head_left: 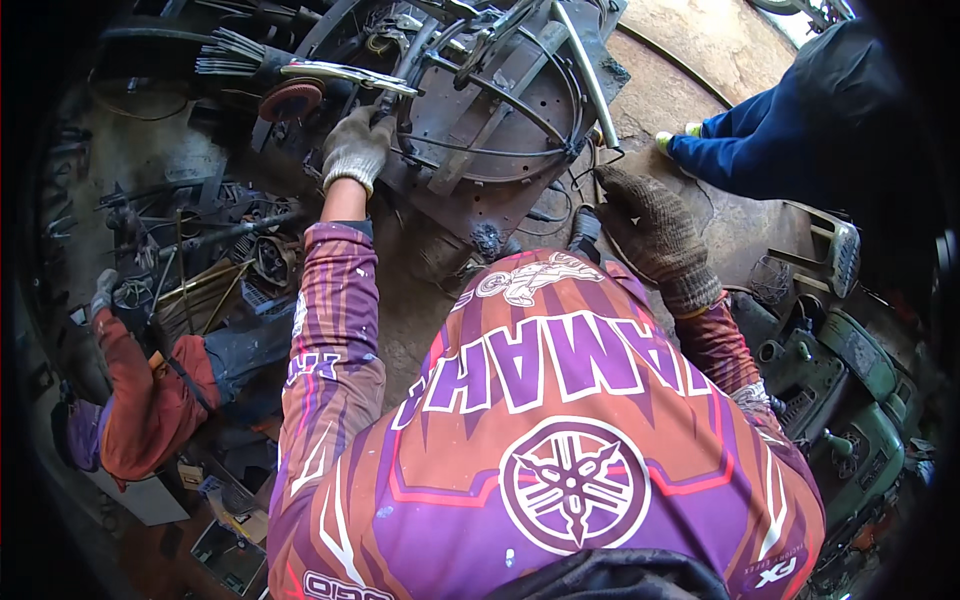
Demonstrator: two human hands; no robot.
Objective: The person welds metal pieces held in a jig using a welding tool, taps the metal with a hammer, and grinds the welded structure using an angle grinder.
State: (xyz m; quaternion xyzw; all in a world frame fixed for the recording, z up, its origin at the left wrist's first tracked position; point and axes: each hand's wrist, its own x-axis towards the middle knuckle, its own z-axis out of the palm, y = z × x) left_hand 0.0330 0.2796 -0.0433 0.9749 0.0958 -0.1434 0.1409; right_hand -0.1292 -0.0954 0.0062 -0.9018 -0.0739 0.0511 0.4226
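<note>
Left hand (356, 148), in a pale knit glove, stretched forward onto the near-left edge of a dark steel table (470, 205), fingers curled down against the metal close under the locking pliers (345, 73). Cannot tell whether clenched on anything; no object visible inside the curl. Pliers lying flat, silvery, jaws pointing right, just above the knuckles and apart from them. Red grinding disc (291, 99) just left of that hand, beside a fan of thin grey rods (232, 53).

Right hand (650, 225), in a dark brown knit glove, at the table's near-right corner, fingers closed round a thin rod (605, 178) that rises toward the ring. Grasping the rod, thumb side up, back of the glove toward the camera.

Wire ring (560, 70) resting on the table top, crossed by flat bars and a pale tube (585, 70) slanting up and left. Black cable (545, 215) hanging off the front edge between the two hands.

Purple and orange jersey filling the lower middle. At the left, another person in a red top (140, 400), crouched among scrap metal, own gloved hand near a small wheel. At upper right, a blue sleeve (760, 150) of a third person above the concrete floor. Green machine (850, 400) at the right edge, well apart from both hands.
</note>
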